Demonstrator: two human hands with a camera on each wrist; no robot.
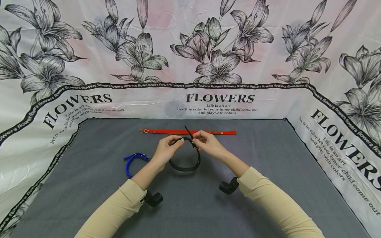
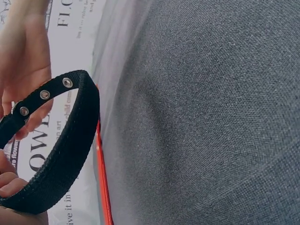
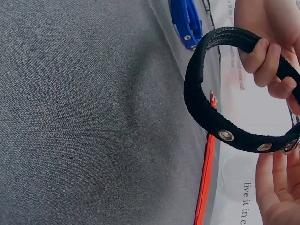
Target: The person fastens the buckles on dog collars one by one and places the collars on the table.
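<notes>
I have the black collar (image 1: 184,169) up between both hands at the centre of the head view, bent into a loop that hangs below the fingertips, its shadowed curve towards 6 o'clock. My left grip (image 1: 166,148) pinches the band at about 10 o'clock on that loop, thumb against bent fingers. My right grip (image 1: 210,144) pinches it near 1 o'clock, right by the buckle (image 1: 194,144); in the right wrist view its other fingers look looser, and the thumb I cannot make out there. A row of metal eyelets (image 3: 226,135) runs along the band up to the buckle

What I judge the coming move to turn on is the free tail (image 1: 188,131): it pokes up from the buckle, its long axis lying along 11 to 5 o'clock, and it sits at 11 o'clock from my right fingertips. The right hand is the nearer to it; the left is a little apart, at 8 o'clock from it

Farther out, the red collar (image 1: 166,131) lies stretched flat at 12 o'clock, behind the hands, and the blue collar (image 1: 127,165) lies curled at 9 o'clock, beside the left wrist, both on the grey desk (image 1: 297,185)
</notes>
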